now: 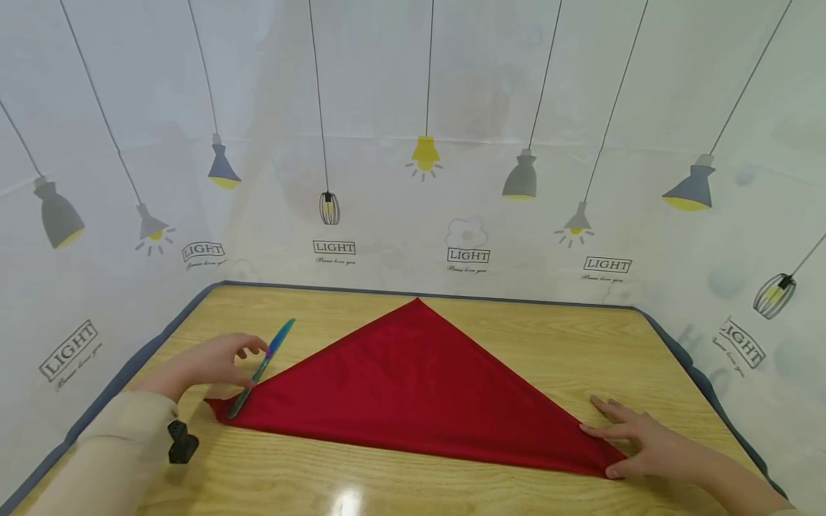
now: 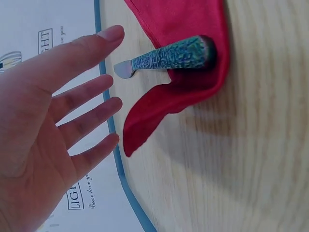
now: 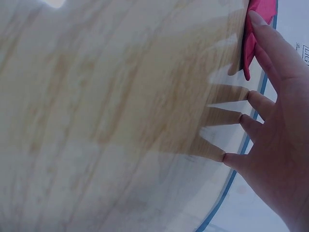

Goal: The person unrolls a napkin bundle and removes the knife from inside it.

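Note:
A deep red cloth napkin lies folded into a wide triangle, its peak pointing to the far edge of the table. Across its left corner rests a table knife with a shiny blue-green blade and a textured handle. My left hand is beside the knife; the left wrist view shows its fingers spread and a gap between them and the handle. At the napkin's right corner, my right hand touches the cloth with thumb and forefinger spread apart. Its other fingers reach down to the tabletop.
The wooden table has a blue-grey edging. White sheeting printed with hanging lamps surrounds it at the back and sides. A small black device shows at the left wrist.

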Demonstrator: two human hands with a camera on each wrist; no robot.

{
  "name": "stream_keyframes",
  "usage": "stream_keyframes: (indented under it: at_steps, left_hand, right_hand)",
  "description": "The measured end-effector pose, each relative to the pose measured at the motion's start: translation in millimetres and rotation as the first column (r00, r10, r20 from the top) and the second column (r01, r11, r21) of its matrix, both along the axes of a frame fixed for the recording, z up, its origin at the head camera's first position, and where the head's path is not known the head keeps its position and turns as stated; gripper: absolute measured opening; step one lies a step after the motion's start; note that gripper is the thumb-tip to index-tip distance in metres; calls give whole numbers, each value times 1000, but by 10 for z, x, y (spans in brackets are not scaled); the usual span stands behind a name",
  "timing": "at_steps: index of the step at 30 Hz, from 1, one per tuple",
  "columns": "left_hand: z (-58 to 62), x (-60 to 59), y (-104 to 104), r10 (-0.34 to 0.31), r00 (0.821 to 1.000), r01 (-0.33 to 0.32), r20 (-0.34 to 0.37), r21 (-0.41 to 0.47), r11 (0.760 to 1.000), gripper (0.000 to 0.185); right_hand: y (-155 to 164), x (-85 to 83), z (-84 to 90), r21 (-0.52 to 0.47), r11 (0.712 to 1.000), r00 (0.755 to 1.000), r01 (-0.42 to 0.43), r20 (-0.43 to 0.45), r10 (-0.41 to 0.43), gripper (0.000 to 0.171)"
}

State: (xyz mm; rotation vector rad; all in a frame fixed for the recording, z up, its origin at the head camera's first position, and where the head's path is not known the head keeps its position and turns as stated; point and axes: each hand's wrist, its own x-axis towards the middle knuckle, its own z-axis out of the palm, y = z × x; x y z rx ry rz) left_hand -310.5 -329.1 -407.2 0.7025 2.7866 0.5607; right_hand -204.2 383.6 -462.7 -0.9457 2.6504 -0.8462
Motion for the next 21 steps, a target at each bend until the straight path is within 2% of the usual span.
stream_keyframes:
  at_steps: [4,7,12,21]
  left_hand:
    - [-2,-90,2,-13,1000,13,27,-17,1000,59]
    - [-23,-137,-10,3,998,-2,58,-33,999,60]
    - [-61,-181,-33,28,994,-26,105,-21,999,60]
    - [-104,-241,-29,54,990,-49,127,-39,998,61]
  right_hand:
    - [7,-2,2,-23,1000,1000,2,26,-2,55]
    - [9,-5,-1,-34,999,999,2,35,-1,55]
    - [7,-12,-9,-40,999,999,2,42,-1,56]
    - [-2,-3,5,-23,1000,1000,-1,23,2,57]
